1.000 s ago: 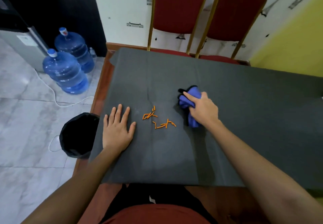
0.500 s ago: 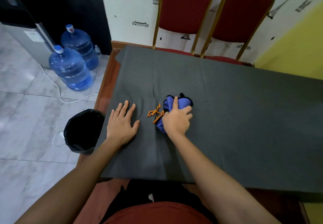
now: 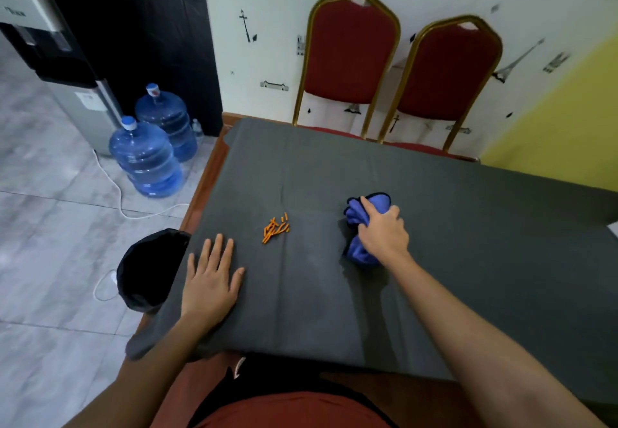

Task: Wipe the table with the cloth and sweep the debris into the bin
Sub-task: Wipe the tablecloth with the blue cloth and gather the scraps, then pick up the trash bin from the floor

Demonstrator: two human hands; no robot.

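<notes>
- One view only, head cam, looking down at the counter [image 3: 451, 213], which is covered by a dark grey sheet.
- Right hand [image 3: 384, 233] sits on top of the blue cloth [image 3: 359, 252], right of centre. Fingers [image 3: 368, 207] are clenched around the bunched cloth, index stretched forward over it. Cloth is pressed onto the counter, with parts sticking out ahead of and behind the hand.
- Left hand [image 3: 210, 280] lies palm-down near the counter's left edge, fingers released and spread flat, gripping nothing.
- Debris [image 3: 276, 228]: small orange sticks in one tight pile on the counter, between the two hands and a bit further away. Pile is near the left hand's fingertips but not touching, and well apart from the cloth.
- Bin [image 3: 147, 270], black, stands on the floor against the counter's left edge, just beside the left hand. Its right side is hidden under the sheet's overhang. Inside is too dark to tell the contents.
- Sheet's near-left corner hangs off the counter below the left forearm; brown wood shows along the left and near edges.
- Two red chairs [image 3: 347, 56] with gold frames stand behind the far edge, against a white wall with black prints.
- Two blue water jugs [image 3: 147, 156] are on the tiled floor, far left, next to a dispenser [image 3: 60, 59]. A white cable [image 3: 117, 193] runs across the floor toward the bin.
</notes>
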